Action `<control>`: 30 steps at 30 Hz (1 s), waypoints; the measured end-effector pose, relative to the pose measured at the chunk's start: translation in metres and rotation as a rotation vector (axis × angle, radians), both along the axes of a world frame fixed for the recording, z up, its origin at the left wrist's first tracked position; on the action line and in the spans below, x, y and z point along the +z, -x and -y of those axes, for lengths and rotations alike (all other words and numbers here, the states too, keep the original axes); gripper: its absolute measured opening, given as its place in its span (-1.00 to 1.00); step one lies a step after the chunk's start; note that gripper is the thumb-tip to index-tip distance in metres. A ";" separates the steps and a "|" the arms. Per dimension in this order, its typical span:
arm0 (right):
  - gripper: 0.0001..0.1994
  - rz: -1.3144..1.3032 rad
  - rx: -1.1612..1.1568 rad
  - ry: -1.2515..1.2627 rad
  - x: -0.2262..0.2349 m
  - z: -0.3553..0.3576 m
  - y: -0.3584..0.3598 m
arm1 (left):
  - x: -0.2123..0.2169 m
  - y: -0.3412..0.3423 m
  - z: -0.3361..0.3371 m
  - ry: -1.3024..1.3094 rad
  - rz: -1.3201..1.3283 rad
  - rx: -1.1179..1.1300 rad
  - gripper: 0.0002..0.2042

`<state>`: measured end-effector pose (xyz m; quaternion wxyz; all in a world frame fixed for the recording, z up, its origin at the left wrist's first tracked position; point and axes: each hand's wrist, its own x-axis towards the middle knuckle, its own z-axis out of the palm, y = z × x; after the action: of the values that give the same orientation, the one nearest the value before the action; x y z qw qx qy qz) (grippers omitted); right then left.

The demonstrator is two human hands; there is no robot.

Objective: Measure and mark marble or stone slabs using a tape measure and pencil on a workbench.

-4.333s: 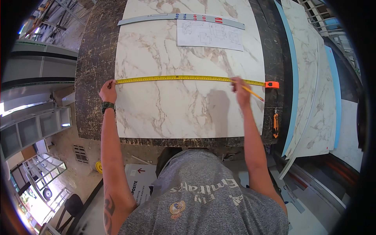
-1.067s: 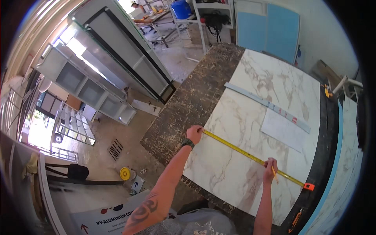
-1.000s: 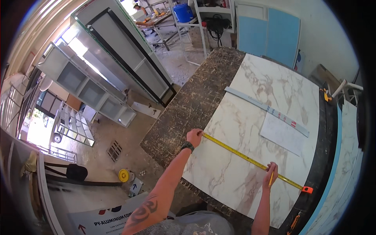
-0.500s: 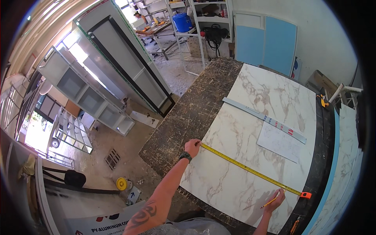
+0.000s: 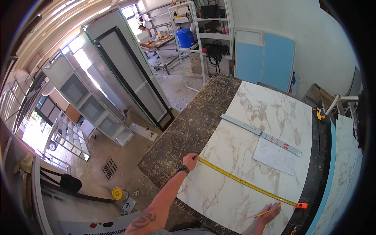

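A yellow tape measure [image 5: 243, 182] stretches across a white marble-patterned panel [image 5: 223, 156] lying on a dark, worn workbench. At the panel's left edge, my left hand [image 5: 190, 161] is closed on the tape's end, fingertips pinched. The orange tape case [image 5: 301, 205] rests by the panel's right edge, with no hand on it. Just below the tape near that case, my right hand [image 5: 270, 214] holds a yellow pencil [image 5: 263, 214], its point facing left. Farther up the panel lie a metal straightedge [image 5: 243, 126] and a sheet of paper with markings [image 5: 272, 157].
The scuffed workbench top [image 5: 188, 125] borders the panel. An orange-and-black tool [image 5: 319, 113] lies at its right side. More marble-patterned panels [image 5: 341, 156] stand to the right. Tall frames [image 5: 133, 74] and a shelf unit [image 5: 92, 103] lean at left. Another person [image 5: 145, 30] is far back.
The whole view has tilted, so the bench and tape sit lower in the picture. My right hand lies flatter with the pencil. My left hand keeps its hold on the tape's end.
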<state>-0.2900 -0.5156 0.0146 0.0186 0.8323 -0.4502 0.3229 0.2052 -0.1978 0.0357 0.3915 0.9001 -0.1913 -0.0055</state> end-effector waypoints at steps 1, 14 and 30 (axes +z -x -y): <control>-0.68 0.008 -0.001 0.005 -0.001 0.001 -0.002 | 0.000 0.000 0.000 0.005 0.008 -0.001 -0.90; -0.69 -0.062 -0.010 -0.045 0.002 0.001 -0.012 | -0.005 0.006 0.003 0.122 0.174 0.026 -0.93; -0.66 -0.090 -0.027 -0.064 0.005 -0.001 -0.017 | -0.014 0.008 0.003 0.151 0.202 0.126 -0.89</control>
<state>-0.2733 -0.5149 0.0193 0.0164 0.8400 -0.4701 0.2705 0.1973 -0.2006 0.0218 0.4363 0.8743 -0.1726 0.1240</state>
